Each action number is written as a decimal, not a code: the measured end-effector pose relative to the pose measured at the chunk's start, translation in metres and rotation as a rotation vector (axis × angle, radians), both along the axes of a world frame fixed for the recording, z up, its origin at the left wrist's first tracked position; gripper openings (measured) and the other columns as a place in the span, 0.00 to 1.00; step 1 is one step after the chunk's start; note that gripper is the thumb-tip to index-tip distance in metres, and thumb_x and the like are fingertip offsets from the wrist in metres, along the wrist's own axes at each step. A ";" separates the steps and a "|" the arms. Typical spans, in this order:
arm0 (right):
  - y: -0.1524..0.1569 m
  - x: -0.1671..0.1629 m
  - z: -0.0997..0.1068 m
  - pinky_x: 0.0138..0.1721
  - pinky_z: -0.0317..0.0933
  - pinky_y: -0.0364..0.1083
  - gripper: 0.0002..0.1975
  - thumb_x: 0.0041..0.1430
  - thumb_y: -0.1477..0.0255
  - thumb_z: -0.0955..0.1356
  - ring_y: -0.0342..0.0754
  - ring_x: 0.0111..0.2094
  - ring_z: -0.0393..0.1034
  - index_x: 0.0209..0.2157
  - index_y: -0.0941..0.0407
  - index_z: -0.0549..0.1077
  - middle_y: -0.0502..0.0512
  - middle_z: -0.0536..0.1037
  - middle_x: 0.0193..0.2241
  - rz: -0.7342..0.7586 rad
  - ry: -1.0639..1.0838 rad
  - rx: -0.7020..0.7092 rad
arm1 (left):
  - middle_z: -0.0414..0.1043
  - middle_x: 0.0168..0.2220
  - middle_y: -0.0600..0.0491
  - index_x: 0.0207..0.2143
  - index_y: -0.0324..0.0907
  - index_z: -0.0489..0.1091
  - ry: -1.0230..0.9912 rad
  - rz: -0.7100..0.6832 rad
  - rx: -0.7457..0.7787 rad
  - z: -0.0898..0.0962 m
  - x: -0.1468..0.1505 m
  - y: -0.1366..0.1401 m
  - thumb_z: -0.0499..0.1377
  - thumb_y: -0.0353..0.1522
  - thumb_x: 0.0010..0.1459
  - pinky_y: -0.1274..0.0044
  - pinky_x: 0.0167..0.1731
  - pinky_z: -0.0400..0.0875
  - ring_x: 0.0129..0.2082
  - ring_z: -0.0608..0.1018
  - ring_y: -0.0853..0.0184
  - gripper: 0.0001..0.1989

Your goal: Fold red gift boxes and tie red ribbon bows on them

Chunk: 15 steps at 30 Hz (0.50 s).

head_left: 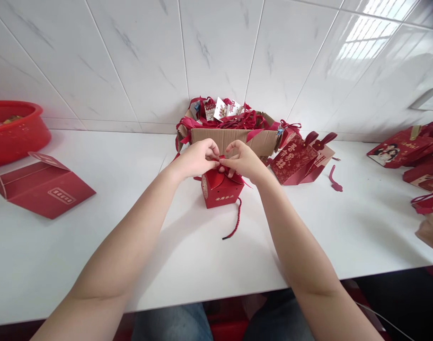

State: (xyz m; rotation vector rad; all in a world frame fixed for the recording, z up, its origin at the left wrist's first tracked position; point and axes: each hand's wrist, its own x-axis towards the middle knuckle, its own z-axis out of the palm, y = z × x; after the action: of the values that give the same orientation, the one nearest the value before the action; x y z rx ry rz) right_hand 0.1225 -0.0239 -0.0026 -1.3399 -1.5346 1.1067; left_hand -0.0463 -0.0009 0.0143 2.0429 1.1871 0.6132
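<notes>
A small red gift box [223, 195] with gold lettering stands upright on the white table in front of me. My left hand [202, 157] and my right hand [242, 161] meet just above its folded top. Both pinch a red ribbon [222, 157] between the fingertips. Thin ribbon ends stick out at either side of the box top. My fingers partly hide the ribbon, so I cannot tell how it is looped. A twisted dark red cord [238, 219] trails from the box's right side onto the table.
Behind the gift box sits a cardboard carton [234, 139] full of red ribbons and printed tags. Red gift bags [294, 161] stand to its right. At left are a flattened red box [49, 187] and a red basin [21, 137]. Another person's hand [431, 232] is at far right.
</notes>
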 end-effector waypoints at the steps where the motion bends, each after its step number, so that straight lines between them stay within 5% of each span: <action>1: 0.000 -0.001 0.000 0.19 0.58 0.37 0.12 0.55 0.77 0.68 0.38 0.16 0.67 0.35 0.54 0.59 0.47 0.78 0.21 0.006 0.004 0.001 | 0.78 0.36 0.53 0.36 0.44 0.61 -0.004 -0.005 0.005 -0.001 0.000 0.000 0.59 0.28 0.50 0.79 0.22 0.65 0.30 0.76 0.67 0.10; 7: -0.002 -0.004 0.004 0.18 0.59 0.37 0.04 0.55 0.75 0.69 0.37 0.17 0.66 0.29 0.57 0.68 0.52 0.78 0.23 -0.009 -0.019 -0.021 | 0.77 0.35 0.52 0.35 0.43 0.61 -0.010 0.013 0.072 -0.001 0.002 -0.001 0.60 0.26 0.49 0.79 0.22 0.64 0.27 0.75 0.69 0.11; 15: -0.005 -0.001 0.005 0.25 0.60 0.42 0.07 0.50 0.69 0.72 0.42 0.25 0.67 0.26 0.58 0.77 0.55 0.79 0.27 -0.038 -0.205 0.098 | 0.74 0.40 0.51 0.36 0.45 0.60 0.005 0.052 0.106 -0.008 0.002 0.004 0.60 0.28 0.51 0.78 0.25 0.68 0.33 0.76 0.66 0.12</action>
State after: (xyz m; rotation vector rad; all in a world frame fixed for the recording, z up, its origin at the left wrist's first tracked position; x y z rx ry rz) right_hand 0.1216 -0.0291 0.0020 -1.4440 -1.6801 0.8803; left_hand -0.0442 0.0032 0.0061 2.1078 1.2381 0.7099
